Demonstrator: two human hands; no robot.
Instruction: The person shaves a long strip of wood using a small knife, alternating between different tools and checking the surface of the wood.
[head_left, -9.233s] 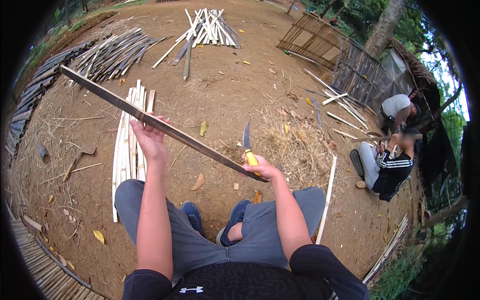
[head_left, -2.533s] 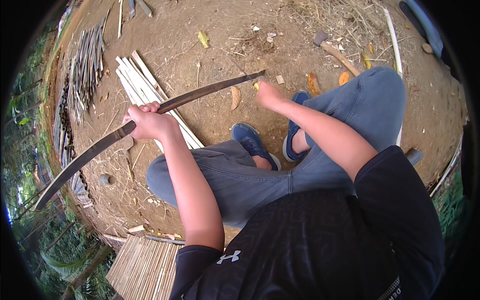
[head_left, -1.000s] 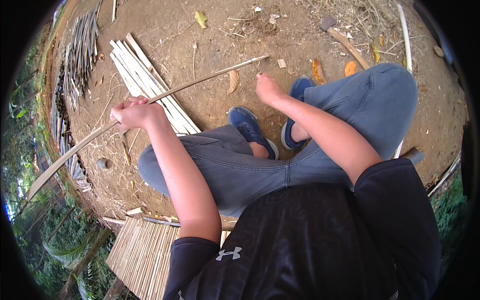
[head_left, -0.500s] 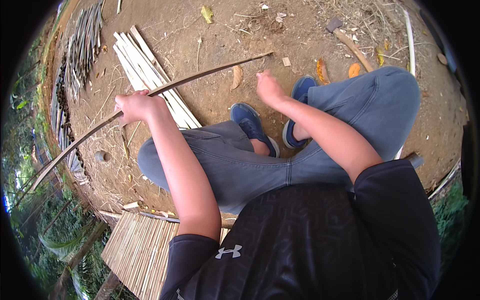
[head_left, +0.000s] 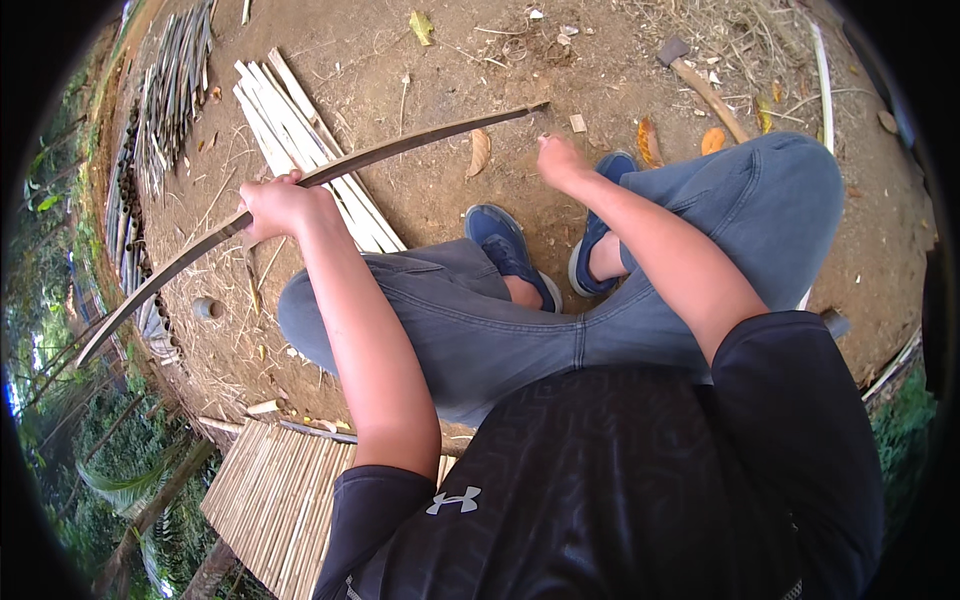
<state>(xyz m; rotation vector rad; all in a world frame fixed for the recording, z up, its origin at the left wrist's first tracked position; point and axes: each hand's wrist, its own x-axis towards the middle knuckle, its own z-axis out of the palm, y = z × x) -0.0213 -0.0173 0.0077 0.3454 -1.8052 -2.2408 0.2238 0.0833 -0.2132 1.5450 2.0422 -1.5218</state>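
Observation:
A long, narrow strip, brown and seemingly split bamboo or wood, curves across the left and middle of the view. My left hand is closed around it near its middle. One end reaches down to the lower left; the other points toward the far middle. Just below and right of that far end is my right hand, its fingers curled shut and apart from the strip. Whatever it may hold is hidden by the fingers. Below the hands are my blue shoes on bare soil.
Pale split strips lie in a pile beyond my left hand. Dark thin sticks are stacked at the far left. A hatchet rests at the far right beside dry leaves. A slatted bamboo surface stands at the near left.
My right hand has moved slightly right and away from me. My left hand and the strip have shifted slightly, the strip's near end rising a little.

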